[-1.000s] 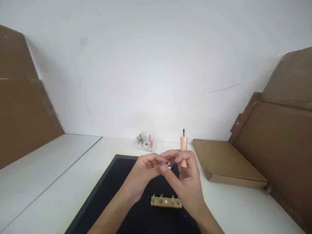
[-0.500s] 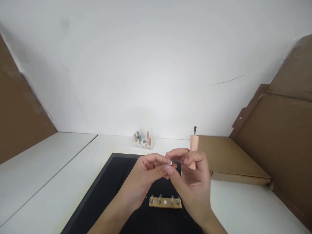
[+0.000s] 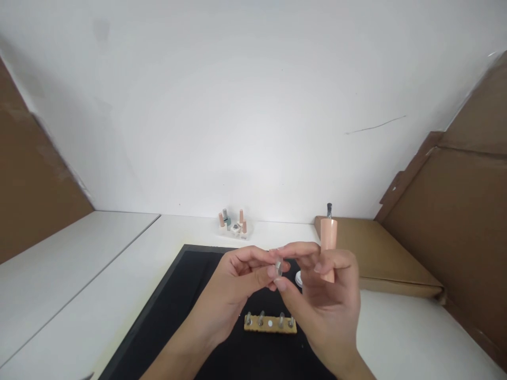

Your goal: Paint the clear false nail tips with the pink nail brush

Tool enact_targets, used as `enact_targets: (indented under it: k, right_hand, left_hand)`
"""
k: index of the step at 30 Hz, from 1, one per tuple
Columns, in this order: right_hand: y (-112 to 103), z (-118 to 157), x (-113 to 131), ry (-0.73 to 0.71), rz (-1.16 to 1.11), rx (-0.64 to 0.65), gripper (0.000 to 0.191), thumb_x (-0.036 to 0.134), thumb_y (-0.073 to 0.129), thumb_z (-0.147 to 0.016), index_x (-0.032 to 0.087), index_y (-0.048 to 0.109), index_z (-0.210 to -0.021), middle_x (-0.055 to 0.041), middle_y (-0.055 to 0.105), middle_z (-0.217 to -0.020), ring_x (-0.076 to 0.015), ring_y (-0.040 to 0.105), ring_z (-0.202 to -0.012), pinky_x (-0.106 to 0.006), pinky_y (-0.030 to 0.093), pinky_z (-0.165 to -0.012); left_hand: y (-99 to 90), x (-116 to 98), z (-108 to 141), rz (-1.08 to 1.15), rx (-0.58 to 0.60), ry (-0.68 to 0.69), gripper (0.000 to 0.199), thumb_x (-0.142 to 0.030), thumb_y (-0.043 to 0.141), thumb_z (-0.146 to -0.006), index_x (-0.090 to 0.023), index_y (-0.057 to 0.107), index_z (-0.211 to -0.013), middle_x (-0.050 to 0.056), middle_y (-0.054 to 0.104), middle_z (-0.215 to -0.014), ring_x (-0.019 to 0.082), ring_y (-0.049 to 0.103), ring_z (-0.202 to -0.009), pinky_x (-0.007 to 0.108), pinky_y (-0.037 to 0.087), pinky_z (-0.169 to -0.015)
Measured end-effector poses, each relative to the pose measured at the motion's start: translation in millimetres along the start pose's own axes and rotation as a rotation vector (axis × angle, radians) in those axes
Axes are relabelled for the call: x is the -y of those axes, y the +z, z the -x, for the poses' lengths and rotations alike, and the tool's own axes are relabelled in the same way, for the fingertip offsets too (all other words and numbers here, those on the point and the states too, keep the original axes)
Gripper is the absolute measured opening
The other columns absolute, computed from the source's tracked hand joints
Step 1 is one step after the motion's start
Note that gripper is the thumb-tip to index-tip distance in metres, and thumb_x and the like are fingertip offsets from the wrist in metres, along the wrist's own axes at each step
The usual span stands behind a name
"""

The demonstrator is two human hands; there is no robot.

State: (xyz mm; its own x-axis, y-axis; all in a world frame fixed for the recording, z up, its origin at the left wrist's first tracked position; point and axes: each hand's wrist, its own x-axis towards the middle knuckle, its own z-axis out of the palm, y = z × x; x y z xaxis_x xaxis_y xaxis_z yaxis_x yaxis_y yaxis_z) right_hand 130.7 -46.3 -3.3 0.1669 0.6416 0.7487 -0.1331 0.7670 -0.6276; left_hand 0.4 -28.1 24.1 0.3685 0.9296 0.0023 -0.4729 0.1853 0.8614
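Observation:
Between its fingertips, my left hand (image 3: 241, 277) pinches a small clear, greyish false nail tip (image 3: 279, 267). My right hand (image 3: 327, 301) grips a peach nail polish brush (image 3: 328, 243) in its curled fingers, bristles pointing up. The thumb and index finger of that hand are at the nail tip's edge; whether they press on it is hard to tell. Below both hands, a wooden display stand (image 3: 270, 324) lies on the black mat (image 3: 166, 301), with several clear nail tips upright on it and a bare white dot in the middle.
Near the wall stands a clear holder (image 3: 233, 232) with several small polish bottles, peach-capped and grey-green. Partly behind my right hand is a round white object (image 3: 298, 278). A flat cardboard box (image 3: 380, 253) lies at right, and cardboard panels (image 3: 35, 174) flank both sides.
My right hand has shifted to the right with the polish brush, its fingers opening away from the nail tip, which shows more now. The white round object has come into view.

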Motion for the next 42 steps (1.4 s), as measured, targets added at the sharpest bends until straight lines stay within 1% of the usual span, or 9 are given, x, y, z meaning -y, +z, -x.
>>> enact_targets:
  k: [8, 11, 14, 17, 20, 25, 31, 37, 42]
  right_hand:
    - [4.1, 0.8, -1.6, -0.001, -0.041, -0.025, 0.041, -0.003, 0.064, -0.081, 0.029, 0.042, -0.094, 0.0017, 0.07, -0.101, -0.0133, 0.068, -0.089, -0.029, 0.058, -0.075]
    - [5.7, 1.4, -2.7, -0.004, -0.06, -0.037, 0.044, -0.006, 0.061, -0.079, 0.03, 0.042, -0.094, 0.0021, 0.068, -0.102, -0.0122, 0.068, -0.091, -0.026, 0.058, -0.075]
    - [7.5, 2.2, -4.7, -0.029, -0.054, -0.044, 0.044, -0.006, 0.06, -0.079, 0.03, 0.04, -0.094, 0.0028, 0.066, -0.101, -0.012, 0.069, -0.089, -0.026, 0.057, -0.075]
    - [9.7, 2.9, -7.4, -0.058, -0.058, -0.061, 0.041, -0.003, 0.062, -0.081, 0.03, 0.04, -0.092, 0.0033, 0.065, -0.099, -0.0119, 0.069, -0.087, -0.026, 0.056, -0.074]
    - [11.7, 3.6, -9.6, -0.065, -0.092, -0.071, 0.036, 0.003, 0.063, -0.085, 0.03, 0.041, -0.093, 0.0033, 0.064, -0.098, -0.0102, 0.067, -0.09, -0.024, 0.058, -0.08]
    - [14.5, 4.1, -11.6, -0.08, -0.117, -0.066, 0.03, 0.01, 0.062, -0.091, 0.031, 0.041, -0.095, 0.0033, 0.06, -0.099, -0.0114, 0.068, -0.087, -0.037, 0.061, -0.093]
    - [15.0, 4.1, -11.3, -0.079, -0.092, -0.072, 0.026, 0.015, 0.063, -0.092, 0.03, 0.041, -0.094, 0.0021, 0.059, -0.098, -0.0149, 0.071, -0.086, -0.043, 0.063, -0.089]
    - [7.2, 4.3, -10.3, -0.015, -0.128, -0.044, 0.032, 0.008, 0.064, -0.088, 0.03, 0.042, -0.093, 0.0023, 0.061, -0.1, -0.0146, 0.069, -0.093, -0.03, 0.058, -0.079]
    - [4.7, 1.6, -12.8, 0.03, -0.162, -0.011, 0.033, 0.005, 0.063, -0.087, 0.029, 0.042, -0.094, 0.0016, 0.063, -0.104, -0.015, 0.07, -0.091, -0.031, 0.058, -0.076]
  left_hand:
    - [2.2, 3.4, 0.9, 0.072, 0.006, -0.035, 0.018, -0.027, 0.095, -0.06, -0.02, 0.082, -0.07, 0.002, 0.079, -0.072, 0.009, 0.064, -0.063, 0.016, 0.05, -0.063]
    - [3.0, 6.5, 0.0, 0.081, -0.035, -0.008, 0.02, -0.024, 0.097, -0.056, -0.02, 0.081, -0.068, 0.001, 0.079, -0.073, 0.01, 0.066, -0.067, 0.015, 0.051, -0.063]
    - [2.7, 11.1, -0.2, 0.074, -0.061, 0.046, 0.019, -0.024, 0.097, -0.054, -0.021, 0.08, -0.064, 0.001, 0.079, -0.077, 0.011, 0.068, -0.066, 0.02, 0.055, -0.068]
    - [3.0, 15.1, 0.2, 0.073, -0.056, 0.086, 0.019, -0.026, 0.097, -0.053, -0.024, 0.081, -0.063, -0.001, 0.078, -0.069, 0.014, 0.07, -0.067, 0.023, 0.057, -0.071]
    - [5.1, 16.0, 0.4, 0.079, -0.052, 0.104, 0.02, -0.026, 0.098, -0.051, -0.026, 0.082, -0.063, -0.002, 0.076, -0.061, 0.012, 0.067, -0.062, 0.021, 0.056, -0.07]
    - [6.6, 15.0, -1.7, 0.091, -0.027, 0.12, 0.017, -0.026, 0.097, -0.055, -0.026, 0.083, -0.063, -0.002, 0.076, -0.061, 0.009, 0.064, -0.059, 0.018, 0.055, -0.068]
    - [4.2, 16.9, -2.7, 0.086, -0.003, 0.131, 0.013, -0.025, 0.095, -0.06, -0.028, 0.083, -0.066, -0.002, 0.077, -0.062, 0.009, 0.066, -0.061, 0.018, 0.056, -0.07]
    - [4.0, 16.6, -1.6, 0.084, -0.022, 0.092, 0.014, -0.024, 0.094, -0.061, -0.025, 0.084, -0.07, -0.002, 0.079, -0.069, 0.009, 0.066, -0.065, 0.017, 0.055, -0.07]
    - [5.1, 13.4, -3.1, 0.096, -0.105, 0.029, 0.019, -0.025, 0.097, -0.054, -0.02, 0.082, -0.064, 0.0, 0.079, -0.067, 0.009, 0.066, -0.064, 0.015, 0.051, -0.063]
